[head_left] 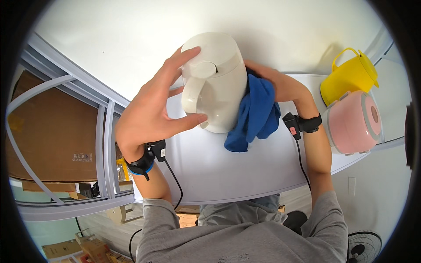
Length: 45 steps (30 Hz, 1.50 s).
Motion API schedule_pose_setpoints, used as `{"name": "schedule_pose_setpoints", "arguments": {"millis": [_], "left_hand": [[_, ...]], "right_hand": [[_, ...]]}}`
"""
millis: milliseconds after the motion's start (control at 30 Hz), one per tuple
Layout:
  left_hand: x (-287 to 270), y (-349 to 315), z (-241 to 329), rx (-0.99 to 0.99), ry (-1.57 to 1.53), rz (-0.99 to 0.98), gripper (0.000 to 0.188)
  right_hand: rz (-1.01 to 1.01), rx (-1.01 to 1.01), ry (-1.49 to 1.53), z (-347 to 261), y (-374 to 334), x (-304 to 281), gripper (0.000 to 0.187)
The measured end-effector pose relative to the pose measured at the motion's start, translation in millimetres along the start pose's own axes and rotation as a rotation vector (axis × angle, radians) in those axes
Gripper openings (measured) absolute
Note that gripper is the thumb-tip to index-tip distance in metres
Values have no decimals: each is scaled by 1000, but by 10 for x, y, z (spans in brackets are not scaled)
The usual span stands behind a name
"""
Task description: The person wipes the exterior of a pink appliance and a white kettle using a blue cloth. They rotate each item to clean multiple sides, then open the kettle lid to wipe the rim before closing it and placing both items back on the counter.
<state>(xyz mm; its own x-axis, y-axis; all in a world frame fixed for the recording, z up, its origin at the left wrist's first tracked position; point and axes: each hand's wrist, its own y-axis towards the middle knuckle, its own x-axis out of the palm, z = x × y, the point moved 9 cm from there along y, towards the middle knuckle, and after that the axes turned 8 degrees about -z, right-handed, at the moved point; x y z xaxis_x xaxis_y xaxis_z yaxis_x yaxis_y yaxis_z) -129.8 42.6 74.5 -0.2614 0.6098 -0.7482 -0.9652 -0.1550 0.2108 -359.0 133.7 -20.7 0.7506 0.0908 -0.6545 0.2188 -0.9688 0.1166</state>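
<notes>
Above the white tabletop (219,175) a glossy white jug (228,90) is tilted, its lid toward the far side and its handle facing left. My left hand (149,98) grips it from the left, with the fingers up by the lid and the thumb low near the handle. On the other side, my right hand (280,85) holds a crumpled blue cloth (256,116) against the jug's right wall. Part of the cloth hangs down over the table. The right fingertips are hidden behind the jug and cloth.
To the right stand a yellow jug (344,81) and a pink lidded container (351,125), close together. A grey-framed cabinet on the left has a large cardboard box (52,131) inside. A black fan (364,246) is at the lower right. Cables hang from both wrist straps.
</notes>
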Motion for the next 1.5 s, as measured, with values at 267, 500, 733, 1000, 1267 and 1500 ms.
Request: {"name": "schedule_pose_setpoints", "arguments": {"millis": [267, 500, 733, 1000, 1267, 1500], "left_hand": [[88, 25, 9, -15, 31, 60, 101], [44, 32, -33, 157, 22, 53, 97], [37, 99, -123, 219, -39, 3, 98], [86, 167, -168, 193, -56, -15, 92], [86, 163, -95, 243, -16, 3, 89], [94, 186, -169, 184, -56, -2, 91]], "right_hand": [[221, -99, 304, -145, 33, -135, 86], [60, -148, 141, 35, -18, 76, 92], [67, 33, 251, 126, -134, -159, 82], [428, -223, 271, -408, -172, -407, 52], [530, -291, -229, -666, -271, -493, 39], [625, -191, -169, -760, -289, -440, 62]]}}
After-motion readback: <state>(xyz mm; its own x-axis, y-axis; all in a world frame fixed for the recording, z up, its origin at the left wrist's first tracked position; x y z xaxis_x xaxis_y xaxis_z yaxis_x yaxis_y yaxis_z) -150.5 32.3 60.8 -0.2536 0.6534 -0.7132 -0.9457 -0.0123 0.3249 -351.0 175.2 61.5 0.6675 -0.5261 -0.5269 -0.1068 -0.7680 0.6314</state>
